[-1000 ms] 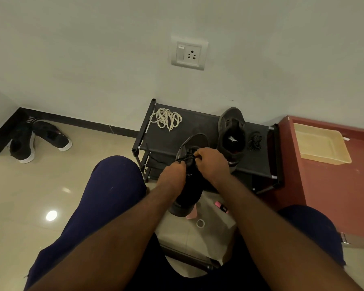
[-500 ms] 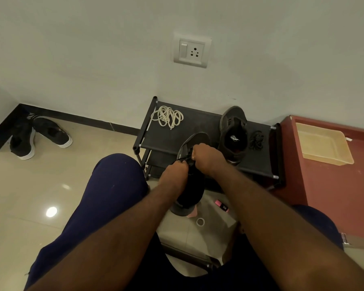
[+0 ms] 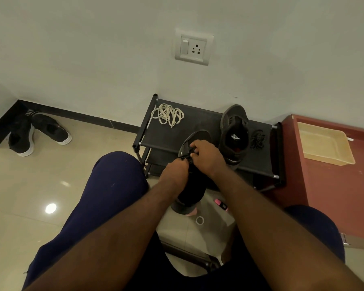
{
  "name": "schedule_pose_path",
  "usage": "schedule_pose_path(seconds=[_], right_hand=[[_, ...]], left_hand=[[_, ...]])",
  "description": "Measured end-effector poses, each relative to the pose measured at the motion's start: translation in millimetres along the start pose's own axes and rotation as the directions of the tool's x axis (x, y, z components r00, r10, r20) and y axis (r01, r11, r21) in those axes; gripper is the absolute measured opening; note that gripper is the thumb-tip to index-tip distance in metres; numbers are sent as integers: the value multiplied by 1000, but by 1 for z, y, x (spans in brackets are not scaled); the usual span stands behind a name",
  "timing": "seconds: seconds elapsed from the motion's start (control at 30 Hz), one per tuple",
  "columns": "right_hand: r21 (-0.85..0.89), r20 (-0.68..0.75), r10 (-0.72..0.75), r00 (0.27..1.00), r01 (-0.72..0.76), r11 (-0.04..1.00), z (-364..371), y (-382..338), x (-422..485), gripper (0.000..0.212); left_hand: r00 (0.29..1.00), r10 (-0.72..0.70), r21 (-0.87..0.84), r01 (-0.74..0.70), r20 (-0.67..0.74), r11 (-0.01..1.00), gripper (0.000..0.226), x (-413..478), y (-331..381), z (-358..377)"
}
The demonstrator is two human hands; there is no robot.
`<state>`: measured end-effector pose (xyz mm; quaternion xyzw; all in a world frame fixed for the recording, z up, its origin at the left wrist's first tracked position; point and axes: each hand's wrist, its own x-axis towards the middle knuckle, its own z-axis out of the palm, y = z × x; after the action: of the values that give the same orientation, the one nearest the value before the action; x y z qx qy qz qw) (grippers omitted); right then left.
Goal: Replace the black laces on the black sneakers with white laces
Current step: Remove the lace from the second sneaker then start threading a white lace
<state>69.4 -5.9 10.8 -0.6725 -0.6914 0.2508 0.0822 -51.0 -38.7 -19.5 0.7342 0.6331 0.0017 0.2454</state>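
L hand point(image 3: 174, 172) & R hand point(image 3: 208, 156) both pinch the lace point(image 3: 186, 157) atop the sneaker point(image 3: 194, 181); lace looks thin, limp, light, so prob best gripped close to the sneaker.

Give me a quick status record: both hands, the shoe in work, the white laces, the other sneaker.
left hand: pinches the black lace on the held sneaker
right hand: pinches the same lace, nearer the toe
held sneaker: toe pointing away, toward the shoe rack; black lace not yet out
white laces: loose coil on the rack's far left corner, untouched
second sneaker: on the rack's right side, dark lace bundle beside it
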Motion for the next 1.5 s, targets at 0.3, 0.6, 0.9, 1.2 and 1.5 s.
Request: schedule_pose_path(seconds=[0.3, 0.6, 0.9, 1.2, 1.5], right_hand=[[-334, 161, 65, 985, -7, 943, -10, -19, 10, 20], [33, -216, 213, 953, -211, 977, -12, 5, 6, 17], [389, -467, 233, 853, -38, 920, 2, 13, -16, 19], [-429, 67, -222, 973, 229, 874, -1, 5, 1, 27], [-545, -86, -235, 968, 151, 825, -8, -2, 5, 17]], left_hand=[[1000, 0, -31, 1, 28, 1000, 29, 0, -1, 3], [999, 8, -4, -8, -31, 1000, 26, 0, 1, 0], [999, 13, -22, -14, -35, 1000, 25, -4, 1, 0], [1000, 6, -33, -6, -4, 999, 25, -4, 2, 0], [1000, 11, -27, -12, -4, 1000, 26, -4, 1, -1]])
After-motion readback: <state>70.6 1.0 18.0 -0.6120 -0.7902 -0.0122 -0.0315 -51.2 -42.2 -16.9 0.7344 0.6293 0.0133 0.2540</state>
